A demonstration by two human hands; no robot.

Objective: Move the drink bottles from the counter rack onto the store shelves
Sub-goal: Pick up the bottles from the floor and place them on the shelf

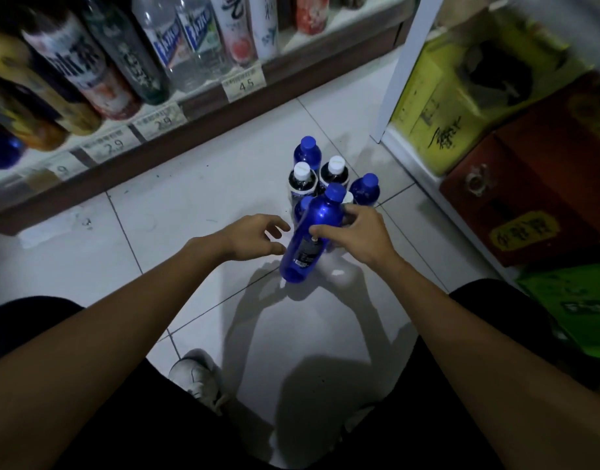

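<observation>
Bottle (320, 215), blue and tilted, clasped by right hand (359, 232); left hand (251, 237) beside it, grip slack, empty.

I have both bare forearms stretched forward and down, drawing in toward each other. My right hand (354, 232) is curled round a blue bottle (320, 215), gripping its side. My left hand (254, 237) is loosely spread, with its fingertips just beside that bottle.
</observation>
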